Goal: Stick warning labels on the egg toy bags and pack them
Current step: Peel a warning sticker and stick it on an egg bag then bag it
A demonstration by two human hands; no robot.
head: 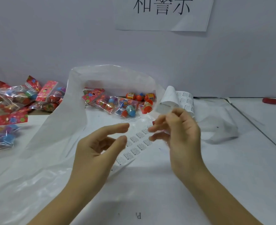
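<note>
The left hand hangs loose and empty beside the label strip, the right hand curls, blur hiding whether it pinches a label, so best pin the strip flat and peel slowly, the egg toy bags lying behind

right hand: fingers motion-blurred, grip can't be confirmed. label strip: print too small to read, lower end hidden behind left hand. wall sign: cut off at top edge. egg toy bags: cut off at left edge.
</note>
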